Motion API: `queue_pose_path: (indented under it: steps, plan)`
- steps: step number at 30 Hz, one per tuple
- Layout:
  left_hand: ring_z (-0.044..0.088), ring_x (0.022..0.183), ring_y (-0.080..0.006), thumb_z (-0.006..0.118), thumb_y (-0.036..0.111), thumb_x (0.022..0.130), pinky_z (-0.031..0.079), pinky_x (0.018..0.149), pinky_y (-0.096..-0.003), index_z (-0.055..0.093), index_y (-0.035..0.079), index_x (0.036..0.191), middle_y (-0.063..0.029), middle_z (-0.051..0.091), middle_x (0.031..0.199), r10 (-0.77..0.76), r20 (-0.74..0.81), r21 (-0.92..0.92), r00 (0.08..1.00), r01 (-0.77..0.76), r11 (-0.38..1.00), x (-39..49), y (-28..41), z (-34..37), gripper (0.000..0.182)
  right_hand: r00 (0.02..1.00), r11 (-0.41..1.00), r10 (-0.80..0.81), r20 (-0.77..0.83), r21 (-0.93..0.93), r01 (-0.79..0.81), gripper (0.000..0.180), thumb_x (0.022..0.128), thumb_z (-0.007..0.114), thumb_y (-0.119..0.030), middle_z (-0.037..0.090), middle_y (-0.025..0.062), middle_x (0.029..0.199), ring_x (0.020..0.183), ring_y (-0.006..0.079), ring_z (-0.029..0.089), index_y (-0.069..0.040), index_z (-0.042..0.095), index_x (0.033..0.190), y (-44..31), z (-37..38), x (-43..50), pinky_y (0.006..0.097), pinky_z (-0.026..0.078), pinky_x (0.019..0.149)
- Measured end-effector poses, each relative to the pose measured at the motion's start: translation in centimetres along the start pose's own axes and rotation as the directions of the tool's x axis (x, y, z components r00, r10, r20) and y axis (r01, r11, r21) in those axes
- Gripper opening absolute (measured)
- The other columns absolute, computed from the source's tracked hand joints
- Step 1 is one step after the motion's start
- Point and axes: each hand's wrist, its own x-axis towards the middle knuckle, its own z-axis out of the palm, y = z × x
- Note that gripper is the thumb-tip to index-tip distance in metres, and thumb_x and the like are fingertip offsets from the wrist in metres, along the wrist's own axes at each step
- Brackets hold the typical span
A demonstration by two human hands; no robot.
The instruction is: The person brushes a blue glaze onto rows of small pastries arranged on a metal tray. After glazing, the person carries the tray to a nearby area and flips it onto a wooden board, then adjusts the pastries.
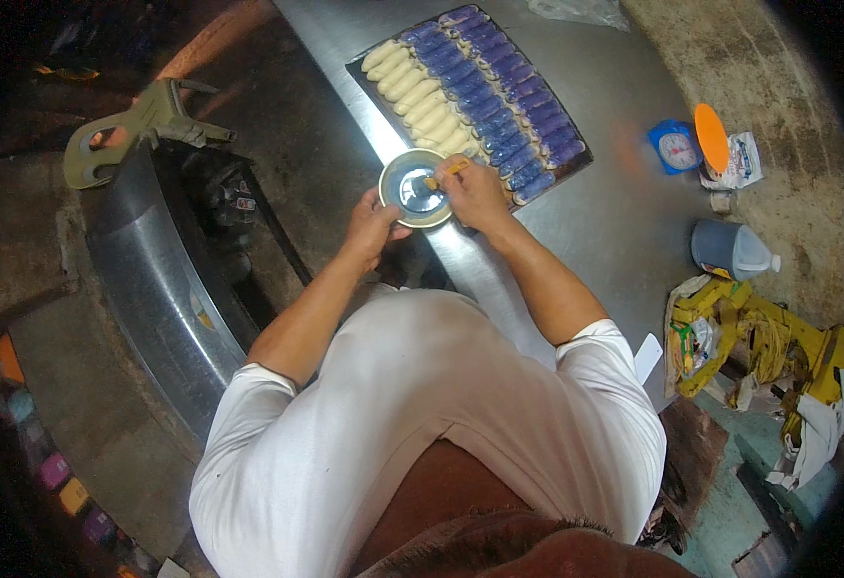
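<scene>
My left hand point(373, 230) grips the rim of a round bowl point(386, 189) from its left side. Dark, shiny liquid point(416, 196) lies inside the bowl. In my right hand point(474, 189) is a small brush with a yellowish handle point(458, 167); its lower end is over the liquid, and I cannot tell whether it dips in. Just beyond the bowl lies a dark baking tray point(582, 160) with rows of long dough rolls. The rolls at the left point(422, 105) are pale and uncoated. Those in the middle and right point(497, 130) carry a glossy purple-blue coating.
The tray rests on a stainless steel table point(609, 238). On its right stand a blue dial scale point(676, 149) with an orange pan point(712, 137), a plastic jug point(732, 249) and a yellow machine point(761, 339). To the left are another metal surface point(154, 267) and a plastic chair point(140, 123).
</scene>
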Motion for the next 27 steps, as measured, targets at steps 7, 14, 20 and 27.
queue_pose_path:
  steps: [7, 14, 20, 27]
  plan:
    - [0.067, 0.093, -0.0198, 0.055, 0.005, 0.085, 0.062, 0.070, -0.0308, 0.047, 0.004, 0.133, -0.0095, 0.061, 0.114, 0.010, -0.011, -0.002, 1.000, -0.010, 1.000, 0.0, 0.2, -0.2, 0.049, 0.892, 0.662, 0.449, -0.059, 0.692, -0.287, 0.009, 0.095, 0.061, -0.014, 0.062, 0.0016, 0.072, 0.051, 0.0076, 0.050, -0.006, 0.064, 0.095, 4.0, -3.2, 1.2, 0.0231, 0.039, 0.046]
    - [0.067, 0.091, -0.0197, 0.054, 0.005, 0.084, 0.062, 0.068, -0.0315, 0.049, 0.005, 0.130, -0.0099, 0.061, 0.112, 0.007, -0.026, -0.029, 1.000, -0.008, 1.000, 1.4, -1.1, -1.5, 0.046, 0.906, 0.902, 0.335, -0.259, 0.365, -0.229, 0.012, 0.092, 0.060, -0.015, 0.064, 0.0024, 0.071, 0.058, 0.0116, 0.056, -0.005, 0.066, 0.090, 8.5, -1.0, 2.7, 0.0262, 0.043, 0.053]
    - [0.067, 0.091, -0.0200, 0.055, 0.004, 0.083, 0.062, 0.069, -0.0317, 0.050, 0.006, 0.129, -0.0099, 0.061, 0.111, -0.013, -0.078, -0.027, 0.997, 0.011, 1.000, 0.9, -1.1, -2.6, 0.046, 0.901, 0.972, 0.227, -0.370, 0.032, -0.231, 0.021, 0.090, 0.059, -0.023, 0.070, 0.0153, 0.082, 0.079, 0.0299, 0.069, -0.005, 0.069, 0.091, 8.8, -4.1, 4.4, 0.0407, 0.052, 0.071]
    - [0.068, 0.085, -0.0168, 0.056, 0.004, 0.084, 0.063, 0.066, -0.0272, 0.044, 0.003, 0.134, -0.0109, 0.062, 0.109, 0.001, -0.054, -0.075, 0.999, -0.005, 0.997, 0.4, -0.8, -2.8, 0.051, 0.963, 0.970, 0.193, -0.186, -0.113, -0.216, 0.027, 0.093, 0.053, -0.027, 0.070, 0.0191, 0.083, 0.079, 0.0362, 0.068, -0.004, 0.067, 0.094, 5.6, -0.6, 2.8, 0.0443, 0.052, 0.072]
